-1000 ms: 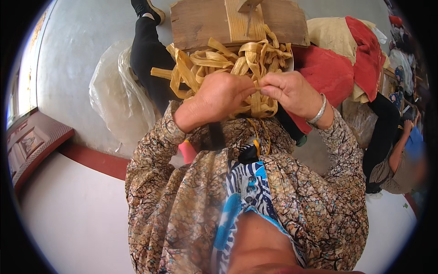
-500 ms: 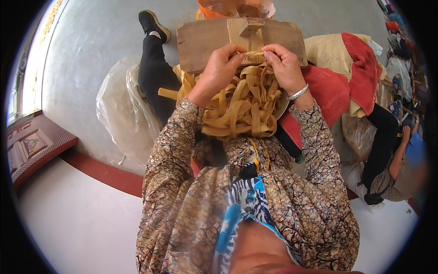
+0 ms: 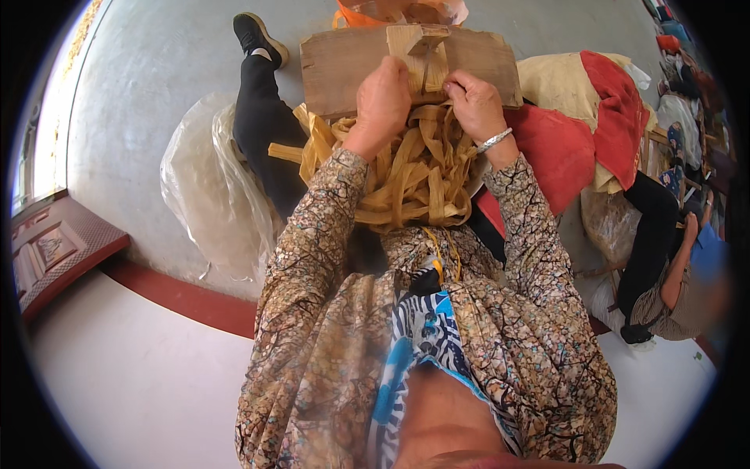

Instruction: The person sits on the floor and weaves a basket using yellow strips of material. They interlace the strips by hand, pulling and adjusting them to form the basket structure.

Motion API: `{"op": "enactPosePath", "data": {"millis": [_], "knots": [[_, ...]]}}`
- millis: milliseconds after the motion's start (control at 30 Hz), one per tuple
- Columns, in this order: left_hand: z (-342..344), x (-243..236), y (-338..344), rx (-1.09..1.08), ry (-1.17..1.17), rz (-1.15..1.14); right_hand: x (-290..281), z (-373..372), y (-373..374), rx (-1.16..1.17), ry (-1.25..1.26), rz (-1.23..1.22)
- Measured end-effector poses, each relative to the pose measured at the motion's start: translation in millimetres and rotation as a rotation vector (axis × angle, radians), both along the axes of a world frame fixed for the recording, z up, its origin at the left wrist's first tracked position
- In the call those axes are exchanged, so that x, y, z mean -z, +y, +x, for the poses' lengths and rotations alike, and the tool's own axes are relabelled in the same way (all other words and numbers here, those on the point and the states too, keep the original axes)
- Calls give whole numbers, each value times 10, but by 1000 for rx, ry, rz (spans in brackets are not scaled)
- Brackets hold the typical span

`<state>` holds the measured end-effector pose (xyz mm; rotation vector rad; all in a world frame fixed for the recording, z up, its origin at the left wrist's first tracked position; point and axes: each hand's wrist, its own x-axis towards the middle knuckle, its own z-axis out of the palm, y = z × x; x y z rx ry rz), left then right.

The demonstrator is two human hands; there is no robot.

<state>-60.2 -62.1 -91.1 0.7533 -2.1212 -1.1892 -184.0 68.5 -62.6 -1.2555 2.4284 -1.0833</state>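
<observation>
My left hand (image 3: 383, 100) is closed in a fist beside the left edge of a pale wooden upright (image 3: 406, 48). The upright is fixed to a brown wooden board (image 3: 344, 69) and carries a short block near its top. At the upright's lower right, my right hand (image 3: 476, 108) is closed, thumb and fingers pinched together. What either hand grips is hidden by the fingers. Just below them lies a heap of flat tan fibre strips (image 3: 418, 176), curled and overlapping on my lap. The hands are apart, with the upright showing between them.
An orange plastic bag (image 3: 398, 11) sits beyond the board. To the left is a clear plastic sheet (image 3: 199, 184) beside a black-trousered leg (image 3: 266, 117). Red cloth (image 3: 555, 160) and a person's black-clad leg (image 3: 650, 234) are to the right.
A twisted tan strand stretched between both hands before and is now out of sight. My left hand has risen and turned into a fist; my right hand has shifted slightly left.
</observation>
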Motion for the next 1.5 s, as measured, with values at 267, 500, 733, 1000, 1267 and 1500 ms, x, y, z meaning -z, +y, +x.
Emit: {"op": "enactPosePath", "data": {"millis": [267,500,733,1000,1267,1500], "knots": [[452,-72,125,142,167,463,-175,145,637,-67,304,38],[1096,-762,382,261,364,1267,453,689,1019,142,-212,-17],[1602,-1071,646,299,348,1135,911,327,435,143,-60,305],[1875,-1299,790,288,408,1001,812,161,528,152,-286,243],[2289,-1922,150,1001,756,674,402,395,938,-40,100,130],[2874,-2900,69,366,1153,29,245,258,904,77,246,67]]}}
